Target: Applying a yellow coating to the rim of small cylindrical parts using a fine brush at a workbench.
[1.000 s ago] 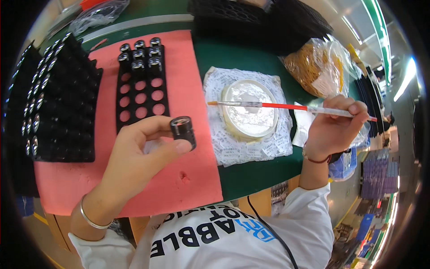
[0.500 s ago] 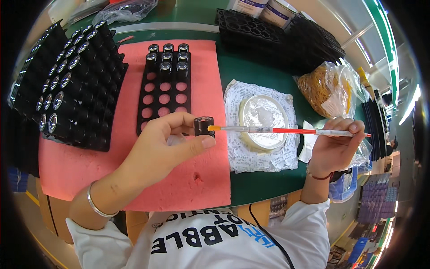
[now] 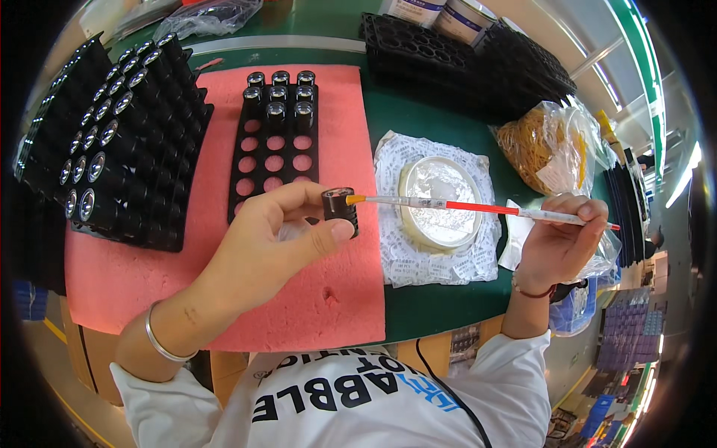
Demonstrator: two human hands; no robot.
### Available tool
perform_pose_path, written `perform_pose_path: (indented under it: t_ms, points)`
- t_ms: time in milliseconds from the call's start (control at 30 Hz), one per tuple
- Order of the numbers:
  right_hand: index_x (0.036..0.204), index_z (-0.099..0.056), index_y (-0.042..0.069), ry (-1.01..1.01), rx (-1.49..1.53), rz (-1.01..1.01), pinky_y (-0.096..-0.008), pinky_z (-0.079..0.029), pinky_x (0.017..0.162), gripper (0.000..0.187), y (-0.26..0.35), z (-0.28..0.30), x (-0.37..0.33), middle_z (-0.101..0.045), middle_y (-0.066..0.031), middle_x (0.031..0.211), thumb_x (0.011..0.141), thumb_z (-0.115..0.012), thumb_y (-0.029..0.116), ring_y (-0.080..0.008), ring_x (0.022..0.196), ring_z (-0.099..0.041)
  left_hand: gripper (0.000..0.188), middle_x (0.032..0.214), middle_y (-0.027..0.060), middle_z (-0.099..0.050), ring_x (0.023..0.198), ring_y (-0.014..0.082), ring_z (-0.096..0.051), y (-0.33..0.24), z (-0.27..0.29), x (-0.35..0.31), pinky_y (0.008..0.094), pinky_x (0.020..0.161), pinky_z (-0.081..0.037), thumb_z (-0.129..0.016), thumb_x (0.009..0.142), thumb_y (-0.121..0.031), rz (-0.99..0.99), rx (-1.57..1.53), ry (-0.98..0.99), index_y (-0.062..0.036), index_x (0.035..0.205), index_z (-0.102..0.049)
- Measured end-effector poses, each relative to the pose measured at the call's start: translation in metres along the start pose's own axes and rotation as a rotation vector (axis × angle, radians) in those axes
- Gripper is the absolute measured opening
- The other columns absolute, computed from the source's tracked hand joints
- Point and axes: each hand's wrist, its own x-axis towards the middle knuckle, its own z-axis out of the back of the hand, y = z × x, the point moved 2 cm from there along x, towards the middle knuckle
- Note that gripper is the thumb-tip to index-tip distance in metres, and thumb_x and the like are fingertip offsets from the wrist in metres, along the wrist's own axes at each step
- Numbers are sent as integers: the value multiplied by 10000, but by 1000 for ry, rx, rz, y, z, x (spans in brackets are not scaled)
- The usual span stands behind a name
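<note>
My left hand point(image 3: 272, 228) is closed on a small black cylinder point(image 3: 341, 211), gripped between thumb and fingers above the pink foam mat point(image 3: 351, 306). In my right hand point(image 3: 564, 239) is a thin paintbrush point(image 3: 478, 207) with a red and whitish handle, held by its far end between thumb and fingers. The brush's orange-yellow tip touches the rim at the cylinder's top. Under the brush, a round dish point(image 3: 407, 224) with a shiny whitish surface rests on printed paper point(image 3: 470, 269). Beyond my left hand stands a black tray point(image 3: 260, 153) with round holes, its far rows holding black cylinders point(image 3: 278, 93).
At left, a black rack point(image 3: 160, 235) holds many shiny-topped black cylinders. More black trays point(image 3: 448, 71) and tins point(image 3: 467, 19) stand at the back right. A clear bag of yellowish bands point(image 3: 541, 145) lies at the right, near a blue bin point(image 3: 573, 310).
The black cylinder has tilted slightly in my left hand. The brush tip has shifted up a little to the cylinder's top rim, its handle now sloping more.
</note>
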Motion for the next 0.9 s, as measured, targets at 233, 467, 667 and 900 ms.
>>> perform_pose_path:
  t_ms: [233,467,667,900]
  points:
    - [801,-408,57,26,-6,15,-262,-400,474,235,-2,1,2,-482,-97,601,906,-310,242,-165,488,-473,273,872,7,-548,734,22,-456,-5,0,-2,155,641,-376,-575,792,-120,24,29,20,32,1014,-524]
    - [800,-408,52,-19,7,-2,-260,-401,469,237,-3,3,2,-468,-96,593,904,-310,241,-168,483,-470,289,929,18,-543,801,40,-474,-7,-1,-3,177,706,-392,-550,807,-106,24,-6,58,43,1050,-503]
    - [793,-406,50,-73,-102,87,-257,-394,470,251,-2,0,1,-457,-95,575,903,-320,259,-169,473,-458,356,953,35,-557,738,29,-470,-4,0,-1,145,578,-377,-583,770,-110,-50,37,39,16,1086,-480]
    - [790,-406,65,-160,70,-115,-215,-334,475,264,-5,1,4,-431,-44,582,886,-383,310,-110,493,-378,209,830,-1,-547,743,35,-456,-4,2,1,173,649,-361,-633,742,-112,-28,-19,-8,-7,897,-540]
